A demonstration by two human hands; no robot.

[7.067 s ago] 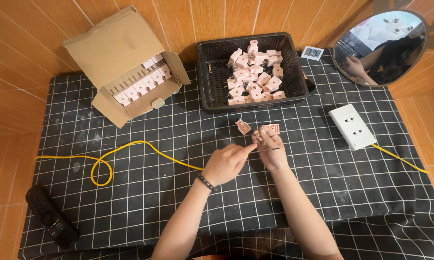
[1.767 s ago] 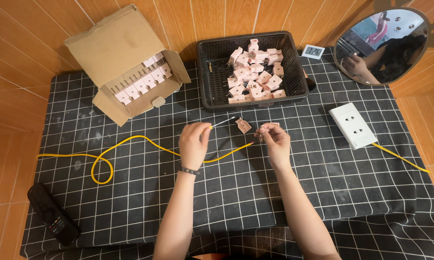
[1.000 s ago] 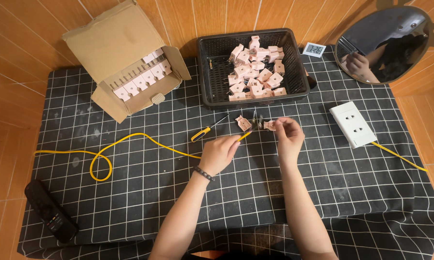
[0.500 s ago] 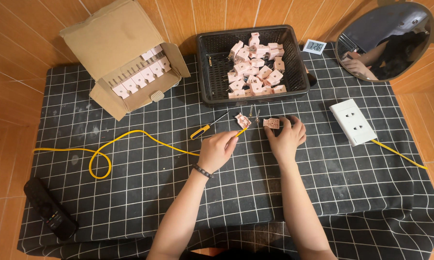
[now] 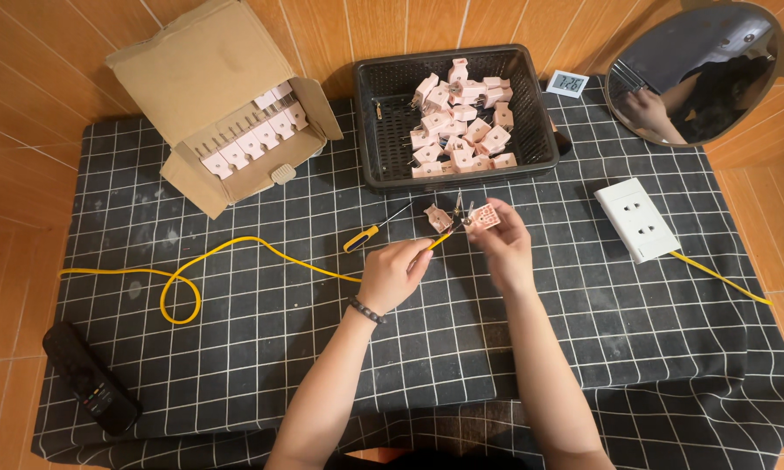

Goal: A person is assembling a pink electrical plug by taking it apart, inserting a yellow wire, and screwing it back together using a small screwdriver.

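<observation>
My right hand (image 5: 501, 246) holds a small pink plug part (image 5: 484, 215) with metal prongs at its left side. My left hand (image 5: 394, 271) pinches the end of a yellow cable (image 5: 235, 246) and brings it up against that part. Another pink plug piece (image 5: 436, 217) lies on the cloth just left of the held one. A yellow-handled screwdriver (image 5: 370, 233) rests on the cloth above my left hand, touched by neither hand.
A black basket (image 5: 373, 130) with several pink plug parts stands behind my hands. An open cardboard box (image 5: 209, 104) of the same parts sits far left. A white socket block (image 5: 639, 219), a round mirror (image 5: 696, 70), a small clock (image 5: 568, 83) and a black remote (image 5: 90, 379) surround the checked cloth.
My left hand let go of the screwdriver, which now lies on the cloth, and took the yellow cable end. My right hand kept the pink part and shifted slightly toward the basket.
</observation>
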